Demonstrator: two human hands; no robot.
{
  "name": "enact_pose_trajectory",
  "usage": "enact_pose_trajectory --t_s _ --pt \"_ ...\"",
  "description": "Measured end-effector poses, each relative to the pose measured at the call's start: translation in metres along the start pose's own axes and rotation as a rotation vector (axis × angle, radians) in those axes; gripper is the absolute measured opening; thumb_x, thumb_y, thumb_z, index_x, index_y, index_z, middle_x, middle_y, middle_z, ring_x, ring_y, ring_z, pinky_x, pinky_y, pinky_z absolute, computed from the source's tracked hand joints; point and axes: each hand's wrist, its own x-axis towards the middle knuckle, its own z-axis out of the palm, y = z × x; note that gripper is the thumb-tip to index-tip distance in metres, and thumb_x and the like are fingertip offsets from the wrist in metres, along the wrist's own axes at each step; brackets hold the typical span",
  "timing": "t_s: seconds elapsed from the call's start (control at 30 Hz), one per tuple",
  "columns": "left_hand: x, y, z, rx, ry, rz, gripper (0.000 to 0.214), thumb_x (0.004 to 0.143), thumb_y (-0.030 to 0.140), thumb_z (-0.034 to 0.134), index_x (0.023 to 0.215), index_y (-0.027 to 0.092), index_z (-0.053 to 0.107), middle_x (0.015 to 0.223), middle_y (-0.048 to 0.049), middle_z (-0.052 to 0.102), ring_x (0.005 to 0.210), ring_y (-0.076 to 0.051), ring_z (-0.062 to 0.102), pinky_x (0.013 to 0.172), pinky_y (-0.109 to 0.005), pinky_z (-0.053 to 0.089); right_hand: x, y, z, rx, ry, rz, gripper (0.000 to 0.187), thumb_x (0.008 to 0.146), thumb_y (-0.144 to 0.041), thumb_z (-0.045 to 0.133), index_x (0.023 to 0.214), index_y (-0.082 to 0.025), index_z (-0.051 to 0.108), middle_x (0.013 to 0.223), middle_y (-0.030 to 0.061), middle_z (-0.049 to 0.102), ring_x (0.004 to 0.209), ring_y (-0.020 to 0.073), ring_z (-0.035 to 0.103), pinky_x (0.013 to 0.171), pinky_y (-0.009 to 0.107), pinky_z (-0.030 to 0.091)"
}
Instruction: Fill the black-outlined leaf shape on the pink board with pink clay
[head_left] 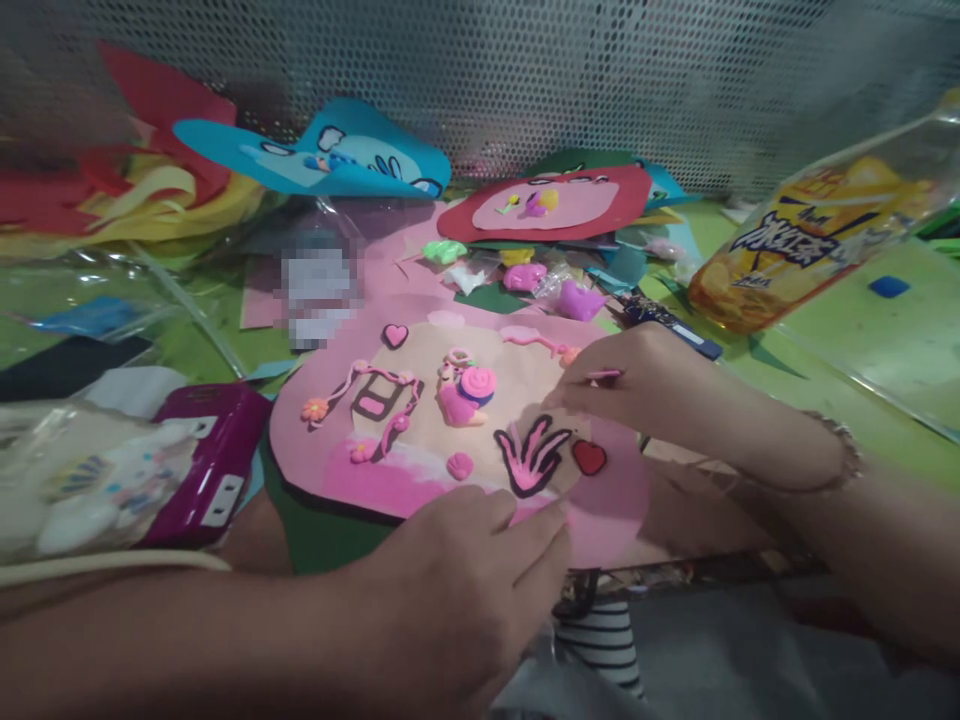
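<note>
A pink craft board (360, 470) with clay shapes lies in front of me: small hearts, a snail figure (466, 395), a pink hand shape (530, 458) and a red heart (589, 456). My left hand (465, 590) rests on the board's near edge, fingers together and pressing it down. My right hand (622, 385) hovers over the board's right side, fingers pinched on a thin pink clay strip (604, 375).
A yellow drink bottle (810, 245) lies tilted at the right. A magenta case (210, 460) and a plastic bag with a white toy (82, 480) sit at the left. Coloured foam sheets (330, 150) and clay lumps (525, 275) crowd the back, before a perforated metal wall (525, 70).
</note>
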Motion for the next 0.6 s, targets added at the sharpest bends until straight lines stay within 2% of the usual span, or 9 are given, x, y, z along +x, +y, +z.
enact_pose_trajectory --t_s 0.07,0.1,0.23,0.37,0.5,0.6 --pt "0.0002 0.0009 0.0004 0.015 -0.029 -0.003 0.039 0.091 0.019 0.044 0.125 0.002 0.051 0.134 -0.0185 0.049 0.104 -0.028 0.052 0.074 -0.042 0.047 0.0021 0.0019 0.0000 0.007 -0.010 0.003 0.013 0.081 -0.024 0.062 0.070 -0.020 0.069 0.066 -0.0013 0.067 0.053 0.0089 0.051 0.052 0.023 0.038" --pt "0.0003 0.0017 0.0005 0.029 -0.038 -0.008 0.039 0.091 0.020 0.044 0.125 0.003 0.052 0.134 -0.0184 0.049 0.102 -0.029 0.053 0.073 -0.043 0.048 0.0031 0.0025 -0.0001 0.008 -0.017 -0.009 0.010 0.079 -0.019 0.062 0.074 -0.021 0.070 0.071 -0.0014 0.069 0.055 0.0092 0.053 0.054 0.023 0.040" --pt "-0.0002 0.0047 -0.0003 0.095 -0.032 -0.060 0.039 0.093 0.023 0.043 0.124 0.003 0.054 0.130 -0.0194 0.052 0.094 -0.029 0.056 0.070 -0.044 0.047 0.0052 0.0025 -0.0016 -0.005 -0.036 -0.093 0.019 0.075 -0.006 0.056 0.071 -0.019 0.068 0.077 -0.0007 0.070 0.064 0.0104 0.057 0.059 0.022 0.042" --pt "-0.0011 0.0038 -0.0020 0.111 -0.014 -0.084 0.043 0.088 0.026 0.050 0.123 0.001 0.053 0.126 -0.0214 0.055 0.088 -0.028 0.058 0.064 -0.041 0.046 0.0031 -0.0006 -0.0021 0.036 -0.030 -0.014 0.010 0.079 -0.019 0.062 0.073 -0.020 0.069 0.073 -0.0009 0.070 0.058 0.0098 0.056 0.054 0.022 0.041" --pt "-0.0016 0.0016 -0.0014 0.116 0.020 -0.071 0.040 0.087 0.024 0.050 0.120 0.002 0.055 0.122 -0.0215 0.057 0.085 -0.028 0.058 0.062 -0.039 0.046 -0.0003 -0.0044 -0.0023 0.095 -0.051 0.061 0.036 0.087 -0.034 0.056 0.055 -0.018 0.061 0.049 -0.0013 0.061 0.044 0.0079 0.049 0.045 0.022 0.036" --pt "-0.0023 0.0016 -0.0004 0.096 0.027 -0.065 0.036 0.088 0.022 0.049 0.117 0.003 0.057 0.121 -0.0217 0.058 0.087 -0.028 0.058 0.064 -0.039 0.046 -0.0007 -0.0064 -0.0034 0.131 -0.093 0.093 0.043 0.089 -0.036 0.054 0.050 -0.018 0.058 0.044 -0.0019 0.058 0.040 0.0068 0.045 0.043 0.022 0.034"
